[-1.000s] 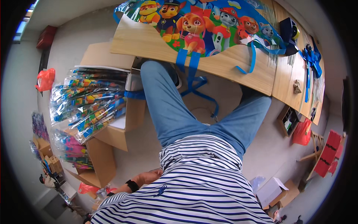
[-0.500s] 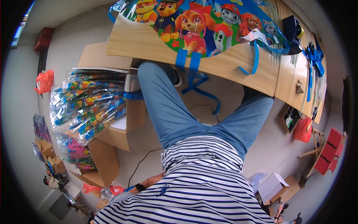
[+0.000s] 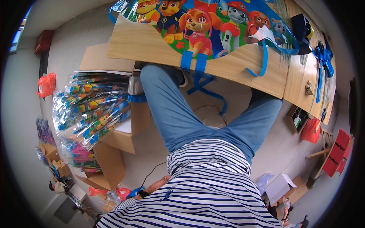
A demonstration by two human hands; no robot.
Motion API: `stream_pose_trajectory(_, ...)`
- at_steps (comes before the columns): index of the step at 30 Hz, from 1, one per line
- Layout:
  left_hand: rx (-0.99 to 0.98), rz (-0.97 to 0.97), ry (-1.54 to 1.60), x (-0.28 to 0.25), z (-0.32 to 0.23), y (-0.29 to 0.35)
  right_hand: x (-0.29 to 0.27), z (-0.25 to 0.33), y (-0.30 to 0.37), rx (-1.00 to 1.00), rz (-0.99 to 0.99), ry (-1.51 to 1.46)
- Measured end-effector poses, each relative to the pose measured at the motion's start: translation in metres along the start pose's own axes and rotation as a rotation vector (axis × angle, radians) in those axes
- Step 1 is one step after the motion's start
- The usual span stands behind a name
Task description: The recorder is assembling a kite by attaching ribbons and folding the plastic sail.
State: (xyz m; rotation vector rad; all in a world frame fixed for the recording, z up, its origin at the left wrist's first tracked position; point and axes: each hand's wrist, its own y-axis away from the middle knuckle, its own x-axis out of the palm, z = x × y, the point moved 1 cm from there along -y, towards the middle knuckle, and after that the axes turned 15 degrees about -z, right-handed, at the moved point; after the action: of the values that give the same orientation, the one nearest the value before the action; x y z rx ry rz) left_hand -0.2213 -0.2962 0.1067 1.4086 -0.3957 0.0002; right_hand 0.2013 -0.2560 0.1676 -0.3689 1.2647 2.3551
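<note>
My left hand [image 3: 159, 184] rests low at my left side, against the hem of my striped shirt [image 3: 213, 178]. A dark band circles its wrist. The fingers are mostly hidden, so I cannot make out whether they hold anything. My right hand is out of view. Ahead of my knees, a large plastic-wrapped sheet printed with cartoon dogs [image 3: 199, 28] lies on the wooden table [image 3: 144, 47]. Blue ribbons [image 3: 201, 64] hang from its near edge and trail down between my legs.
At left stand open cardboard boxes [image 3: 110, 163] with folded printed packages [image 3: 95, 102] in clear film. On the table's right are a dark box [image 3: 300, 32] and a blue ribbon bundle [image 3: 323, 60]. A red bag [image 3: 311, 130] hangs below. Other people [image 3: 59, 187] appear behind.
The whole view has shifted slightly. A little more of my left hand shows beside the shirt. The sheet and ribbons stay in place on the table.
</note>
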Motion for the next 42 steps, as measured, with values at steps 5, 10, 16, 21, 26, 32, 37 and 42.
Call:
stream_pose_trajectory(5,-0.022,0.034,0.036,0.001,-0.006,0.004,0.002,0.004,-0.003,0.006,-0.002,-0.001)
stream_pose_trajectory(10,-0.047,0.076,0.082,0.0,-0.014,0.006,0.003,0.006,-0.004,0.007,-0.003,-0.003)
stream_pose_trajectory(16,-0.07,0.229,0.181,-0.004,-0.021,0.014,0.003,0.008,-0.005,-0.001,-0.003,-0.001)
stream_pose_trajectory(21,-0.078,0.463,0.173,-0.019,-0.043,0.021,0.003,0.009,-0.007,-0.013,-0.001,-0.003)
stream_pose_trajectory(26,0.179,0.441,-0.286,-0.032,-0.075,0.005,0.003,0.009,-0.005,-0.014,0.008,-0.004)
stream_pose_trajectory(32,0.221,0.458,-0.456,-0.028,-0.109,0.008,0.001,0.007,0.0,-0.016,0.005,-0.01)
stream_pose_trajectory(37,0.299,0.341,-0.684,-0.007,-0.145,0.02,-0.002,0.004,0.004,-0.005,-0.004,-0.017)
stream_pose_trajectory(42,0.265,0.286,-0.398,0.02,-0.169,0.024,-0.006,-0.001,0.01,0.01,-0.013,-0.015)
